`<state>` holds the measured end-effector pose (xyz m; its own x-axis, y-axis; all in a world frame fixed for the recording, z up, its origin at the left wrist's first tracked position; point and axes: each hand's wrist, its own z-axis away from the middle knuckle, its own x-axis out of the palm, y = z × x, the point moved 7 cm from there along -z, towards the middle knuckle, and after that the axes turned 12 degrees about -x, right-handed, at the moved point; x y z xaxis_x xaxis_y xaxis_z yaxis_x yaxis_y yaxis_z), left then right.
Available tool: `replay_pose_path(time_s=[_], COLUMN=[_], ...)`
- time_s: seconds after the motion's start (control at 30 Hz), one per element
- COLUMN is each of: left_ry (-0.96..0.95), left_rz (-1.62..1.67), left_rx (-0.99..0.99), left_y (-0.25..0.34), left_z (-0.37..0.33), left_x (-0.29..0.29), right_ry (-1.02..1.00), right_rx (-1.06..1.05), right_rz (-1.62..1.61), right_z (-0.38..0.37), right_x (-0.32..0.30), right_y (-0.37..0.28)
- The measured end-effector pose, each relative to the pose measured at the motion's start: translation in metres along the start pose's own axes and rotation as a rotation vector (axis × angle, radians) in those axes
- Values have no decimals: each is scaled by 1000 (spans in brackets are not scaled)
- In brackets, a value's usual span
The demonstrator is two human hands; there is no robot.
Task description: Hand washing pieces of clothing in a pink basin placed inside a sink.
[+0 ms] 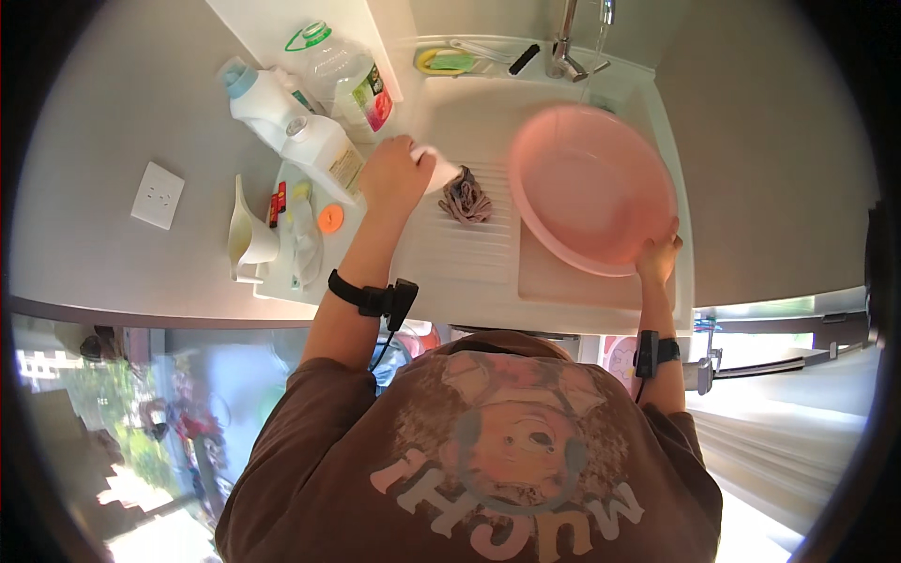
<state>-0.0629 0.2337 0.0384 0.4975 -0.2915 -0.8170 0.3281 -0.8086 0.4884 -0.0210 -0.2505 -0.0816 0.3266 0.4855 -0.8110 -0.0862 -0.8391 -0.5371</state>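
Observation:
My right hand is closed on the near right rim of a pink plastic basin. The basin leans over the sink bowl, its inside facing me and its far rim blurred. Over the ridged washboard, my left hand is closed on a white cloth-like piece, smeared by motion, so its exact kind is unclear. Just right of that piece lies a crumpled brown-grey cloth on the ridges. Behind the basin, a thin stream runs from the chrome faucet.
Left of the sink stand a white jug with blue cap, a white bottle and a clear green-capped bottle. Nearer are a cream scoop and an orange lid. Brushes and a black-bristled brush lie along the back ledge.

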Motion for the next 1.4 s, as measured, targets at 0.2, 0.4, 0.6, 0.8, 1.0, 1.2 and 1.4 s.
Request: replay_pose_path(time_s=[0.2,0.4,0.6,0.8,1.0,1.2,1.4], left_ry=[-240,-411,-702,-799,-790,-793,-802], left_rz=[540,784,594,310,299,352,341], left_rx=[148,238,441,673,871,883,863], left_y=[76,113,117,118,118,113,108], left_z=[-1,21,55,65,77,79,75], left_x=[14,86,141,145,132,139,143], right_ry=[30,40,-87,-123,-281,-236,-453], right_rx=[22,-1,-50,-216,-772,-832,-850], right_rz=[-20,-14,372,-632,243,300,516], right_z=[-1,2,-14,-114,-202,-262,-275], right_x=[4,-3,-18,10,46,79,106], right_y=[8,-2,-27,-56,-163,-201,-198])
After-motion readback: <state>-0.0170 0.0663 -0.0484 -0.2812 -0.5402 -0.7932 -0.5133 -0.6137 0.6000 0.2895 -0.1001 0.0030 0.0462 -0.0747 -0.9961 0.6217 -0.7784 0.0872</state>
